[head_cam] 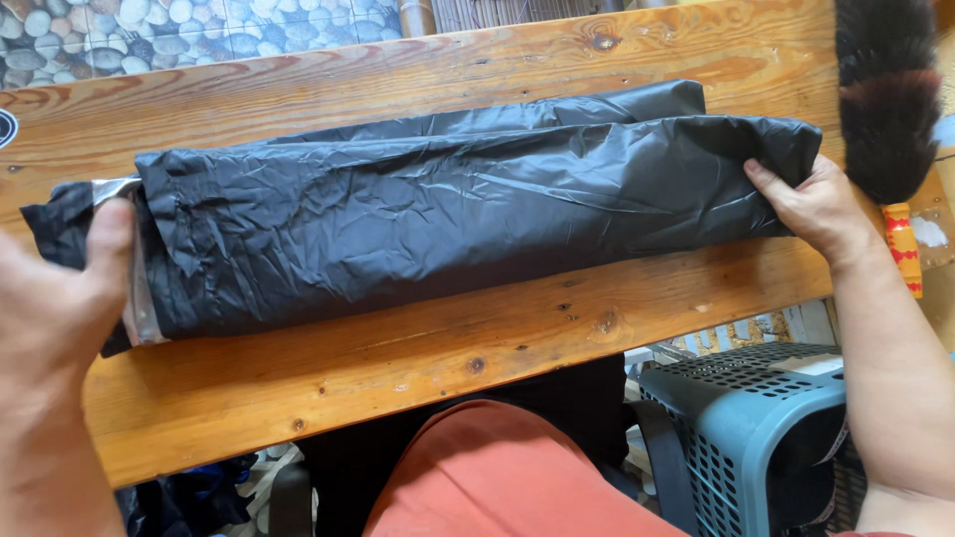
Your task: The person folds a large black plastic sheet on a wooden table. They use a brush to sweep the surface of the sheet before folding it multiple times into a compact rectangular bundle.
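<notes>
Head view, looking down on a wooden surface [418, 368]; pine planks, knots visible, front edge close to the person's lap.

Black plastic bag [448, 209] lies lengthways across the surface, folded or rolled into a long flat bundle, creased and glossy; a second fold of the same black plastic shows behind its upper edge. At the left end a strip of silver-grey material [139, 298] pokes out from inside the bundle; what else the bag holds cannot be told, the plastic being opaque.

Left hand [60, 298] at the left end of the bundle; thumb laid over the top of the plastic near the grey strip, fingers closed round the end, clamped on the bag; the underside of the grip is hidden. Right hand [821, 209] at the right end; thumb on top of the plastic, fingers tucked against the bag's edge, pinching it; fingertips hidden by the plastic.

Feather duster [885, 99] at the far right of the surface, dark brown-black plumes, red and yellow patterned handle [903, 249] just beside the right wrist; apart from the bag.

Below the surface's front edge, right side: a blue-grey perforated plastic basket [756, 418]; something dark shows within, contents not clear. Orange-red cloth [497, 477] over the person's lap. Pebble-pattern floor [149, 30] beyond the far edge, top left.
</notes>
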